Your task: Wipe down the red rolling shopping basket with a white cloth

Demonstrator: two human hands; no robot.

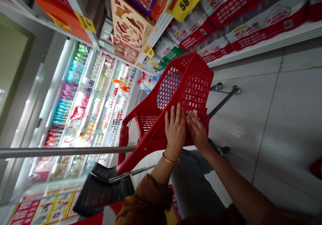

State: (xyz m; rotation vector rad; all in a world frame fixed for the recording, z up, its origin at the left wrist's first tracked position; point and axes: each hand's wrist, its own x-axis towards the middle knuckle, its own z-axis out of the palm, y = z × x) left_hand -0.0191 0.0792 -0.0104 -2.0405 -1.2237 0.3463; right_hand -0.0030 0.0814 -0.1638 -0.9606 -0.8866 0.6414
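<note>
A red plastic shopping cart (148, 131) stands before me, tilted in this turned view, with perforated sides. My left hand (175, 127), a gold bracelet at its wrist, lies flat against the cart's side wall with its fingers stretched out. Beside it, my right hand (198, 131) presses a crumpled white wipe (189, 117) to the same wall. Only bits of the wipe show around the fingers, and the rest is hidden under them. The two hands are close together.
Shrink-wrapped bottled water packs (251, 30) and gift boxes (132, 20) fill the shelves above. A lit display cooler (93, 104) stands left. A metal bar (67, 152) reaches toward the cart's handle, near a black chair-like object (105, 191). Pale floor tiles (289, 117) extend right.
</note>
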